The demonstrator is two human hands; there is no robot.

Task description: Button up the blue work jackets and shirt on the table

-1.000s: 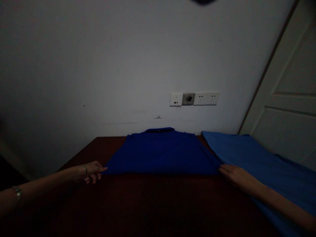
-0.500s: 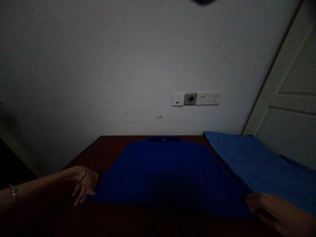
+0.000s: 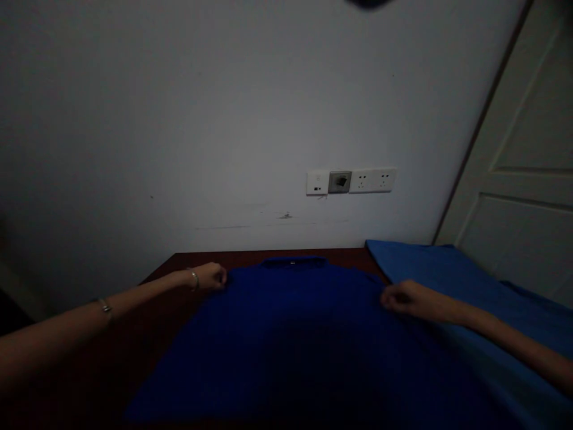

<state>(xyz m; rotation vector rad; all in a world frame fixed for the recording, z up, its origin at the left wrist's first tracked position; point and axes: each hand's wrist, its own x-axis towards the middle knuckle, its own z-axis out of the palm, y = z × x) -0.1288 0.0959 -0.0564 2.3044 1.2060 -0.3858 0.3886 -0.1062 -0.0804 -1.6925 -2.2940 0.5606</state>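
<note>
A dark blue shirt [image 3: 277, 310] lies spread out, its collar [image 3: 293, 261] at the far side near the wall. At the shirt's left shoulder edge, my left hand [image 3: 212, 276] is closed, fingers pinching the cloth; bracelets circle that wrist and forearm. My right hand [image 3: 407, 300] is closed on the cloth by the right shoulder, thumb and fingers together. Shadow darkens the near part of the shirt, so its lower edge is hard to make out.
Under the shirt is a dark red-brown table [image 3: 179, 263] against a white wall. A lighter blue cloth [image 3: 412, 260] lies at the right. Sockets and a switch [image 3: 349, 181] are on the wall; a white panelled door [image 3: 528, 227] stands at right.
Both hands have gone from the shirt's near corners up to its shoulders. My left hand's fingers, partly spread before, are now closed. The shirt's near edge now reaches closer to me.
</note>
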